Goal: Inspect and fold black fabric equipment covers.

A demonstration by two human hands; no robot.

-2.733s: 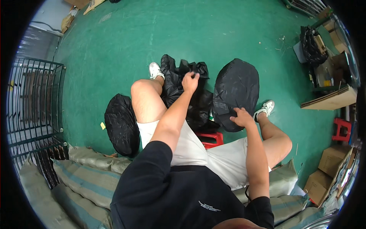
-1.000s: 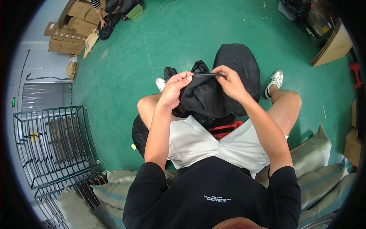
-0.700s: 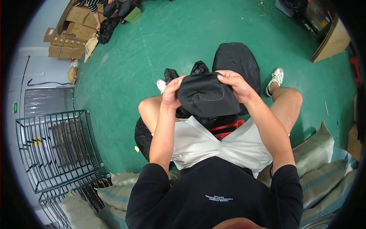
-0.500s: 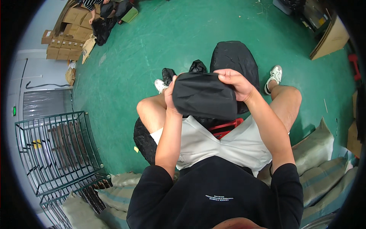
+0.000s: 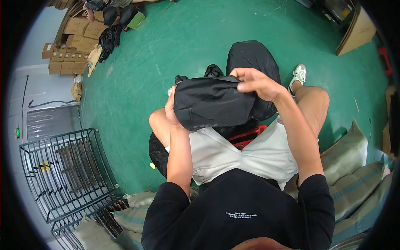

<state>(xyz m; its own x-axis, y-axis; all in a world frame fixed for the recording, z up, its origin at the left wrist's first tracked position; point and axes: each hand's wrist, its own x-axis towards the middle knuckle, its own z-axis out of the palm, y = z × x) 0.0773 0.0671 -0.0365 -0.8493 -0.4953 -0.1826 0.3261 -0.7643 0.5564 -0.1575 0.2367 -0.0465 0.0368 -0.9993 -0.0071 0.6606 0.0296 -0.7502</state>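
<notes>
A limp black fabric piece (image 5: 212,104) with rounded corners is held up in front of my lap. My left hand (image 5: 171,109) is closed on its left end, with most of the fingers hidden behind the cloth. At the upper right, my right hand (image 5: 258,85) pinches the top edge between thumb and fingers. Beyond it, a large rounded black fabric bundle (image 5: 253,56) lies on the floor between my feet, partly covered by my right hand. Two smaller black bundles, one of them a crumpled black bundle (image 5: 214,71), show behind the held piece.
Under the cloth, between my thighs, is a red plastic crate (image 5: 250,136). A black bag (image 5: 158,155) lies beside my left leg. Woven sacks (image 5: 354,187) are behind me. A green metal rack (image 5: 68,175) stands left. Far left, cardboard boxes (image 5: 79,46) stand near another person.
The black fabric piece has shifted left and slightly tilted, with my left hand moving left along with it. My right hand's fingers have changed position on the top edge.
</notes>
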